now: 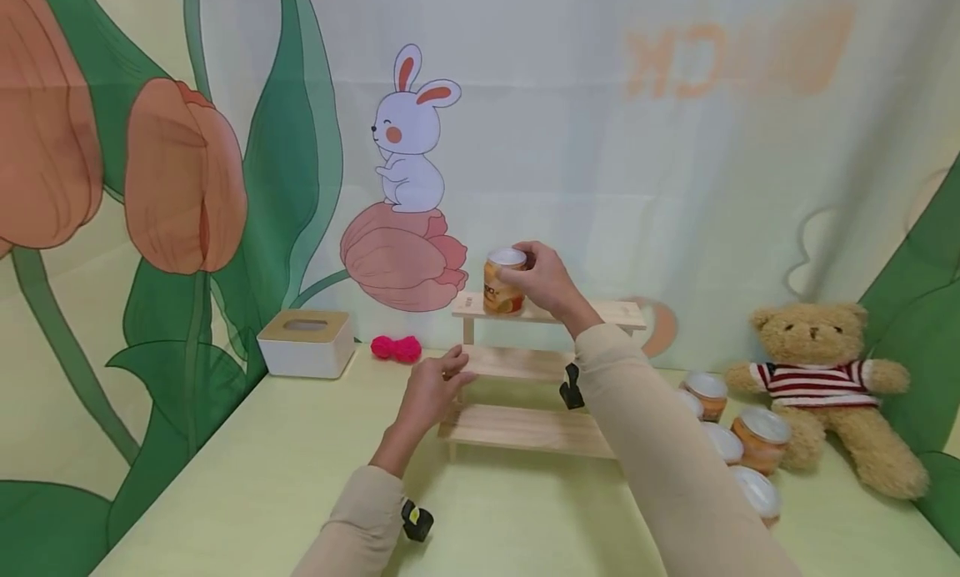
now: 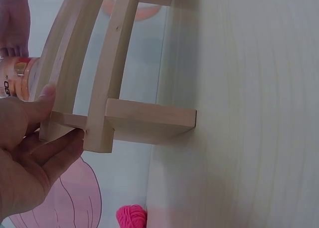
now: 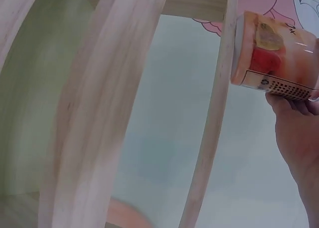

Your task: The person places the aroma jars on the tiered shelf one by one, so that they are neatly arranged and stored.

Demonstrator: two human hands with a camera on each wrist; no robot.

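A three-tier wooden shelf stand stands on the table against the back curtain. My right hand grips an orange-labelled can by its upper part, at the left end of the top tier. In the right wrist view the can has its base right at the top board. With thumb and fingers, my left hand holds the left end of the middle tier. The left wrist view shows that hand pinching the wooden end, thumb on one face and fingers on the other.
Several like cans stand at the right, partly behind my right sleeve. Beside them sits a teddy bear in a striped shirt. A tissue box and a pink yarn bundle lie at the back left.
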